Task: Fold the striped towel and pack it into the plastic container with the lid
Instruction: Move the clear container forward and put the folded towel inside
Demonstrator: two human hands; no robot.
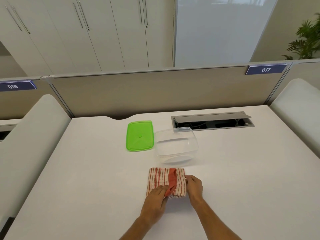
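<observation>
The striped towel, red and white, lies folded into a small rectangle on the white table, with an orange-red band showing along its fold. My left hand rests flat on the towel's near left part, fingers pressing it down. My right hand touches the towel's right edge, fingers curled against the cloth. Behind the towel stands the clear plastic container, uncovered and with nothing inside. Its green lid lies flat on the table just to the container's left.
A grey cable hatch is set into the table behind the container, its flap raised. A beige partition closes off the far edge. White padded dividers flank the table on both sides.
</observation>
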